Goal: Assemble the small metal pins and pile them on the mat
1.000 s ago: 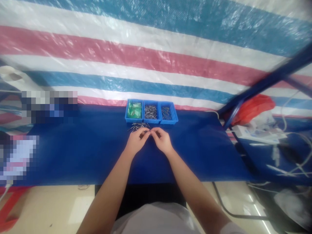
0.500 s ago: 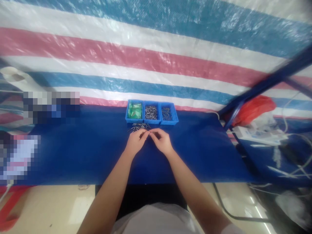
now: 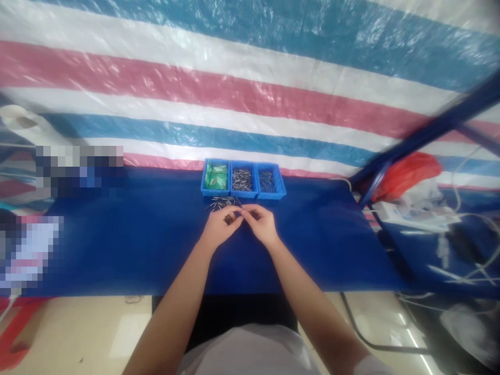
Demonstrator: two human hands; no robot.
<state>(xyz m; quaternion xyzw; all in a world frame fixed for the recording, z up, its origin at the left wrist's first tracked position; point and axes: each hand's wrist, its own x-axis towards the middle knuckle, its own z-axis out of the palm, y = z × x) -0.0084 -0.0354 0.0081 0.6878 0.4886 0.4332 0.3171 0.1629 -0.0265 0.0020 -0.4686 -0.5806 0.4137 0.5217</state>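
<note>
My left hand (image 3: 222,225) and my right hand (image 3: 260,223) meet at the fingertips over the blue table, both closed in a pinch. Whatever lies between the fingers is too small to make out. Just beyond my left hand is a loose pile of thin metal pieces (image 3: 222,201), partly covered by its fingers. Behind the pile stand three joined blue bins. The left bin (image 3: 215,194) holds a green plastic packet (image 3: 216,177). Many slim metal pieces (image 3: 242,180) fill the middle bin, and fewer similar ones (image 3: 266,181) lie in the right bin.
The blue table (image 3: 128,239) runs up to a striped plastic sheet (image 3: 250,88). At the right are a blue metal post (image 3: 422,130), a red plastic bag (image 3: 410,174) and a white power strip (image 3: 417,217) with cables. A white roll (image 3: 29,122) stands far left.
The fingertips of both hands have shifted slightly right, and my left thumb has moved up toward my right fingers. The bins and the pile look the same.
</note>
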